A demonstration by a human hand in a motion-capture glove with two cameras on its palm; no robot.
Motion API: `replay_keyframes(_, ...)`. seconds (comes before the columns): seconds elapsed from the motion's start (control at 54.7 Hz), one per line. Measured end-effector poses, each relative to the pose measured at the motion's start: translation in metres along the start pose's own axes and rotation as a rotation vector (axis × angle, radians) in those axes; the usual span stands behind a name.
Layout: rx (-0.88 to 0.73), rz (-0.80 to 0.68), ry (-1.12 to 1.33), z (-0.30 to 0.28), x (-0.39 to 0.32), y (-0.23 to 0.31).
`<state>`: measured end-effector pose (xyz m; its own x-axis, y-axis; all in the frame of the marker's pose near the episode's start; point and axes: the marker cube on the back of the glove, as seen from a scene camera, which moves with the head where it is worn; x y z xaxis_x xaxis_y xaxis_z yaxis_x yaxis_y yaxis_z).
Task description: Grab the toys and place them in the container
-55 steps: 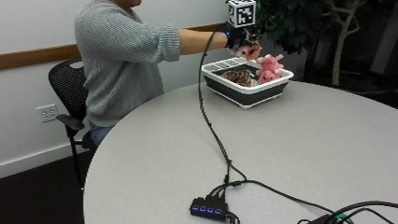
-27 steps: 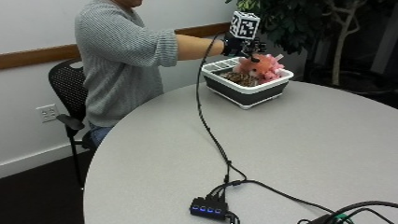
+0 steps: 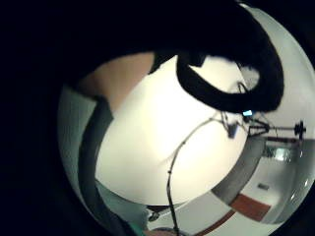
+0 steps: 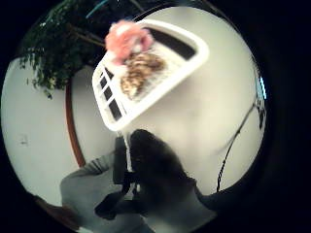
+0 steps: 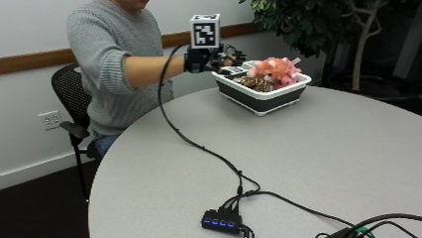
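Observation:
A white and dark container (image 5: 264,101) stands on the round table at its far side, near the person. Inside it lie a pink plush toy (image 5: 277,71) and a brown spotted plush toy (image 5: 252,83). My gloved right hand (image 5: 212,60) hovers just beside the container's rim nearest the person, fingers relaxed and holding nothing. The thumb side palm view looks down on the container (image 4: 160,87), with the pink toy (image 4: 127,40) and the brown toy (image 4: 138,70) in it. The little finger side palm view shows only bare table (image 3: 162,142) and the cable.
A black cable runs from the hand across the grey table (image 5: 296,163) to a small hub (image 5: 221,220) at the near edge. A potted tree (image 5: 310,25) stands behind the container. The person sits on a black chair (image 5: 69,94).
My hand has drawn back from above the container toward the person and lowered slightly. The pink toy now lies in the container.

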<state>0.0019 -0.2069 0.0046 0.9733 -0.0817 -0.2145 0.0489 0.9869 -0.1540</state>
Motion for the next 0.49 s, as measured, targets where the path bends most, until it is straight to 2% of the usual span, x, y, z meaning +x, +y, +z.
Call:
replay_keyframes(0.037,0.010,0.039,0.059,0.003,0.025,0.022)
replay_keyframes(0.11,0.009,0.230,-0.108,0.002,0.035,0.053)
replay_keyframes(0.165,-0.001,0.282,-0.127,0.003,0.047,0.069)
replay_keyframes(0.311,-0.017,0.282,-0.137,0.014,0.036,0.112)
replay_keyframes(0.421,0.014,0.227,-0.135,0.036,-0.010,0.181)
replay_keyframes(0.494,0.057,0.281,-0.158,0.051,-0.030,0.228)
